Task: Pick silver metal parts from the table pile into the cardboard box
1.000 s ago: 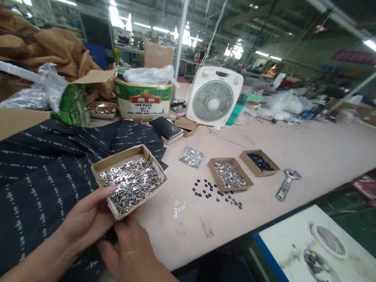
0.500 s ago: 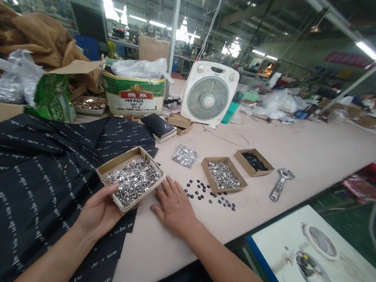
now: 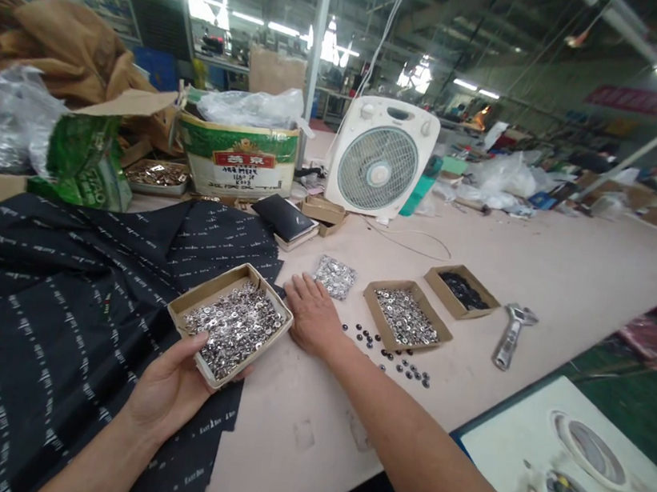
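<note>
My left hand (image 3: 174, 383) grips a shallow cardboard box (image 3: 193, 305) full of small silvery snap parts (image 3: 236, 327), its thumb over the near edge and its fingers underneath. The box is held slightly tilted over the edge of a black printed cloth (image 3: 79, 342). Just right of the box, my right hand (image 3: 312, 312) lies on the table with its fingers stretched forward and holds nothing visible. Beyond its fingertips is a clear bag of silvery parts (image 3: 335, 276). Loose dark snap caps (image 3: 366, 336) lie to the right of this hand, partly hidden by my forearm.
A second box of silvery parts (image 3: 407, 317) and a box of black parts (image 3: 461, 290) stand to the right, near an adjustable wrench (image 3: 511, 339). A white fan (image 3: 382, 160), a black notebook (image 3: 285, 218) and a green-and-white carton (image 3: 237, 157) stand behind. A white machine top (image 3: 527, 434) is at lower right.
My right hand has slid forward along the table, towards the bag of silvery parts, and its forearm now covers some loose caps. My left hand still holds the box. The view has shifted slightly.
</note>
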A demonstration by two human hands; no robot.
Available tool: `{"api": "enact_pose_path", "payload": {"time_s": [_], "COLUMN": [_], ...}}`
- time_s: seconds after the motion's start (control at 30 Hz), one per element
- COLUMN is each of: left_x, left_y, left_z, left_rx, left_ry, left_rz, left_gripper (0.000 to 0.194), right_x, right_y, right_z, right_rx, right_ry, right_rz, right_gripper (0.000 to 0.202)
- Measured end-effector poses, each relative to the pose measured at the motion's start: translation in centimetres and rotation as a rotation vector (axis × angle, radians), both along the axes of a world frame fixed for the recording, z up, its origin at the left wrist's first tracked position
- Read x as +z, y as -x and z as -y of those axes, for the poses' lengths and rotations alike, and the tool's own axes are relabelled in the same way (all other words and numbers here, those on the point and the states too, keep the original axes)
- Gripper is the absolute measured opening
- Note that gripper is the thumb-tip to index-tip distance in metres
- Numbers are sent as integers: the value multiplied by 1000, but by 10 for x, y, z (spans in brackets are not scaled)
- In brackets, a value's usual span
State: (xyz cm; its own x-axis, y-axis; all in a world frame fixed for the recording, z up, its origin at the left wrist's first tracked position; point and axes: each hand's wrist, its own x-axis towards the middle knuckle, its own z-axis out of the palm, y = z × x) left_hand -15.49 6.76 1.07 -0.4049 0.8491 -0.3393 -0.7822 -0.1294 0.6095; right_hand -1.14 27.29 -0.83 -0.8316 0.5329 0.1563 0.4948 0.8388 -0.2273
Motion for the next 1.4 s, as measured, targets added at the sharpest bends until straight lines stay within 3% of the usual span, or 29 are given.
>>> {"api": "enact_pose_path", "payload": {"time_s": [0.2,0.3,0.37,0.47,0.57,0.67,0.83,0.97,1.23,1.4], "left_x": [-5,-8,-9,-8,-5,-3,-6,-7,-6,-11], "left_y": [0,0,0,-3,-11,-22,-35,-39,-49,-52], "left_z": [0,0,1,2,3,2,-1,-2,2,5], "left_rx": [-16,-47,-80,-147,-210,-244,-264,-279,-257,-277], "left_ry": [20,39,63,116,185,174,93,166,251,172], "left_rz": [12,-14,-44,-93,-200,-363,-692,-889,-1372,-1555], "left_gripper": [75,75,74,74,73,75,74,75,59,63], "right_x": [3,15,23,20,-1,-19,-14,-9,-12,-11], "right_y": [18,13,0,-25,-44,-48,-44,-42,-42,-46], "right_z": [-24,-28,-23,3,45,82,105,107,110,110], "right_rx": [-39,-110,-197,-321,-407,-450,-498,-535,-503,-467], "right_ry": [85,147,177,342,867,1049,942,856,807,809], "right_rz": [-160,-320,-442,-660,-1005,-1073,-1061,-1074,-1133,-1142], "right_gripper": [44,41,52,69,59,57,56,60,53,50]}}
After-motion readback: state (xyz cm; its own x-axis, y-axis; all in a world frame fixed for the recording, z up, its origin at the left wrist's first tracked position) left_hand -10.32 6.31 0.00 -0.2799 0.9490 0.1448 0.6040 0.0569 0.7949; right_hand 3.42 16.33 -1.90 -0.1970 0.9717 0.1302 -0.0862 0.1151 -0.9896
